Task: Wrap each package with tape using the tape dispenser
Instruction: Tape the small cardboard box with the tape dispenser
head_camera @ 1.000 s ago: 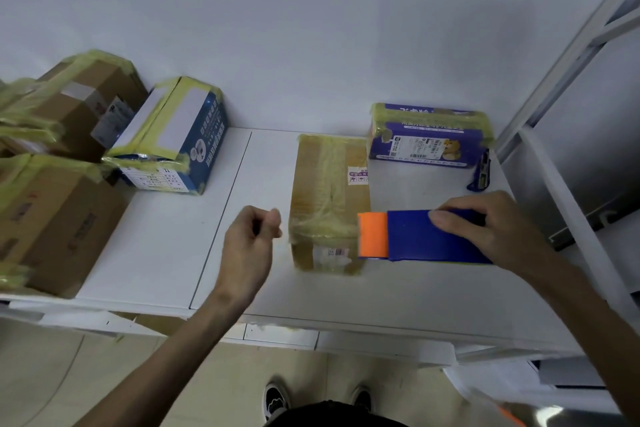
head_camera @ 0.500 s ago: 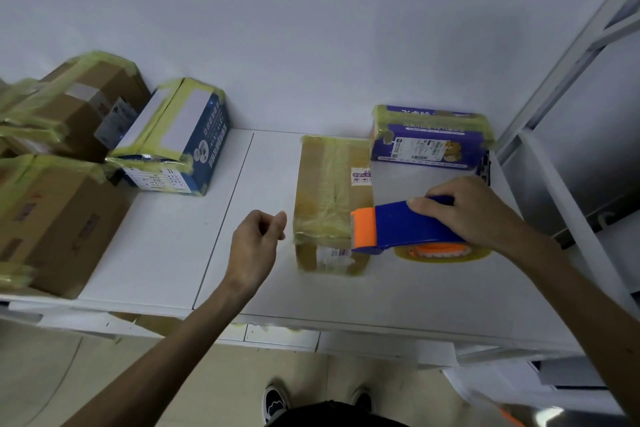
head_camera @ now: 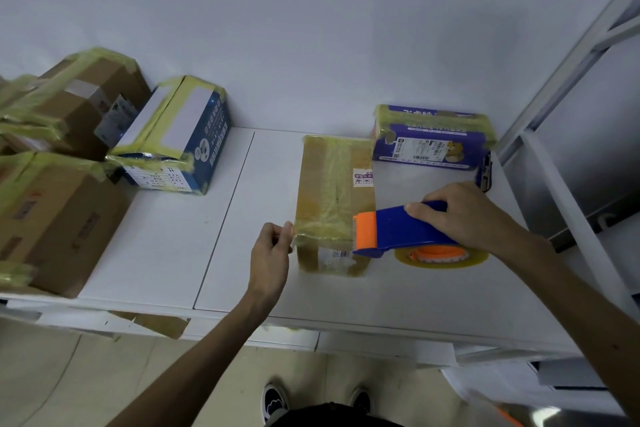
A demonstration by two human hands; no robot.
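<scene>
A long brown cardboard package [head_camera: 332, 184] lies in the middle of the white table [head_camera: 156, 253], with yellowish tape along its top and across its near end. My right hand [head_camera: 467, 215] grips the blue tape dispenser [head_camera: 391, 229]. The dispenser's orange head touches the package's near right edge, and its yellowish tape roll [head_camera: 443, 260] hangs just above the table. My left hand [head_camera: 272, 253] pinches the tape end against the package's near left edge. The tape band spans the box top between my two hands.
A taped purple box [head_camera: 433, 139] stands at the back right with a small dark object [head_camera: 485, 173] beside it. A taped blue-and-white box [head_camera: 176, 139] and taped brown boxes [head_camera: 59, 218] crowd the left. A white metal frame [head_camera: 571, 62] rises on the right.
My right hand has lowered and tilted the dispenser down onto the package's right edge, showing the roll. My left hand has moved right to the package's left edge.
</scene>
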